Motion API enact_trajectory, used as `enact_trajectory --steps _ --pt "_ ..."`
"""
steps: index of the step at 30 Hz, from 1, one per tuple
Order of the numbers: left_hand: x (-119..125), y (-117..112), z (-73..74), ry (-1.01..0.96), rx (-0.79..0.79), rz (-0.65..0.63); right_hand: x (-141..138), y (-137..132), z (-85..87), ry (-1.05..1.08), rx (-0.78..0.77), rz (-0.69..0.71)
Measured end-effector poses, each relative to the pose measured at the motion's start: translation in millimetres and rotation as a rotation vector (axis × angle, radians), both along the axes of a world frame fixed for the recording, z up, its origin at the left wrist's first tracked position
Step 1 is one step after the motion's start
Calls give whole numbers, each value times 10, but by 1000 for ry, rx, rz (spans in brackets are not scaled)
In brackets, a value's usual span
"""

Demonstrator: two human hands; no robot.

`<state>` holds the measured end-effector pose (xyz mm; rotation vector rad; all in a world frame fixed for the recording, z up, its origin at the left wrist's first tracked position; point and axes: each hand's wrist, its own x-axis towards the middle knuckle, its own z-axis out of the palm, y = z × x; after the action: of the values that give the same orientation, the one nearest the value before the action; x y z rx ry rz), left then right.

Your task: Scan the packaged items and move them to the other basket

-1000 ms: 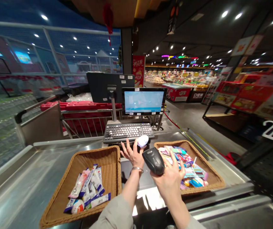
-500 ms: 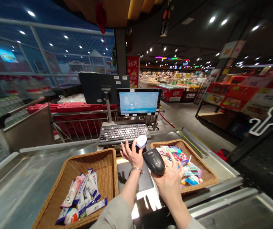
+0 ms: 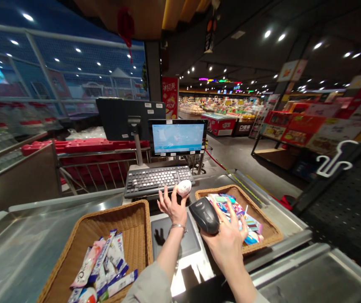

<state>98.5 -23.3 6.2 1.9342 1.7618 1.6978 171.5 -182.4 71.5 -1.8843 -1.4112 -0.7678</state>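
Between the thumb and fingertips of my left hand (image 3: 174, 209) is a white egg-shaped pack (image 3: 184, 188), held up just in front of the keyboard. My right hand (image 3: 226, 237) grips a black handheld barcode scanner (image 3: 203, 214), its head close to the egg's lower right side. To the left, a wicker basket (image 3: 149, 237) holds several blue-and-white wrapped sticks (image 3: 102, 259), a pink one and a white-and-red egg (image 3: 88, 295). Behind my right hand, a second wicker basket (image 3: 270, 223) contains colourful packets (image 3: 230, 204), partly hidden by my fingers.
The black keyboard (image 3: 159, 178) lies below a lit monitor (image 3: 178, 138), with another screen turned away (image 3: 114, 120). A grey plate (image 3: 183, 237) is set in the counter between the baskets. A white hook (image 3: 334, 162) stands at the right.
The egg-shaped pack has turned in my left fingers and now shows a speckled side. The scanner stays beside it. My view has shifted slightly to the right.
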Motion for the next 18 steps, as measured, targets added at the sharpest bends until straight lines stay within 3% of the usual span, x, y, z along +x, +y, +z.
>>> enact_trajectory --steps 18 --pt "7 -50 26 -18 -56 -61 -56 -49 8 113 -31 57"
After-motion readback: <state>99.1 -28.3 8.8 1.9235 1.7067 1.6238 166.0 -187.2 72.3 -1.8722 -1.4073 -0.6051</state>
